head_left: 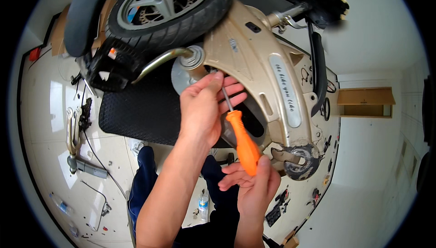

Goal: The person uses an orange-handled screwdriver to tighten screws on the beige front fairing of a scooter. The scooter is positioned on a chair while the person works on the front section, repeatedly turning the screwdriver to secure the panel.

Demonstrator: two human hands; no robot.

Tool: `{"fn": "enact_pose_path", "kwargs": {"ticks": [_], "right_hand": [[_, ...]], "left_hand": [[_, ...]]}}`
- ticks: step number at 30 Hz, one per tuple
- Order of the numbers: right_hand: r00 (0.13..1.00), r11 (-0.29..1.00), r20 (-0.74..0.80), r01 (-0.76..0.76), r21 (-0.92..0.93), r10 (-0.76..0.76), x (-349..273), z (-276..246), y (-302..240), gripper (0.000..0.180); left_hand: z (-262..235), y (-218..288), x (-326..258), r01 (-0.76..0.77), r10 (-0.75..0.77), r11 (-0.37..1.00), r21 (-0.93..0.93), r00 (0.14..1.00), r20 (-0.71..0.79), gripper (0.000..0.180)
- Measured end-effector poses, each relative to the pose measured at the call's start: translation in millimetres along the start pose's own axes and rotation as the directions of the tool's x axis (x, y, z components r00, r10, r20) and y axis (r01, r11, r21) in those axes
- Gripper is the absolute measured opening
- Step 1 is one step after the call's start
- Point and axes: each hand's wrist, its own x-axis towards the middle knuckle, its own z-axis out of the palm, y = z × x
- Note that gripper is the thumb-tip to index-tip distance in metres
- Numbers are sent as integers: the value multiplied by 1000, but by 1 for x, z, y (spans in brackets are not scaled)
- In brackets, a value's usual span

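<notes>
An orange-handled screwdriver (243,141) slants up and left toward the underside of a tan bike frame (259,62). My right hand (259,186) grips the butt of its handle between thumb and fingers. Up by the frame, next to the crank hub (195,57), my left hand (202,107) is closed in a pinch of thumb and forefinger, its other fingers stretched out behind the thin shaft. What the pinch holds is hidden, as is the screwdriver's tip. A bent crank arm (161,62) runs from the hub to a black pedal (116,64).
The bike rests on a black textured pad (136,114), its wheel (168,2) at the far left. A fork-like metal part (72,132) and a water bottle (203,206) are on the tiled floor. Several tools and small parts lie at the right. A cabinet (365,102) stands beyond.
</notes>
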Motion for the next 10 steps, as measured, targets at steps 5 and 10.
{"fn": "enact_pose_path", "kwargs": {"ticks": [5,10], "right_hand": [[903,767,142,421,-484,-406,7,-7,13,50],[856,668,203,501,-550,-475,14,-15,19,38]], "left_hand": [[2,-2,-2,-25,32,997,75,995,-93,20],[-7,-8,7,-69,75,994,82,995,-72,17]]}}
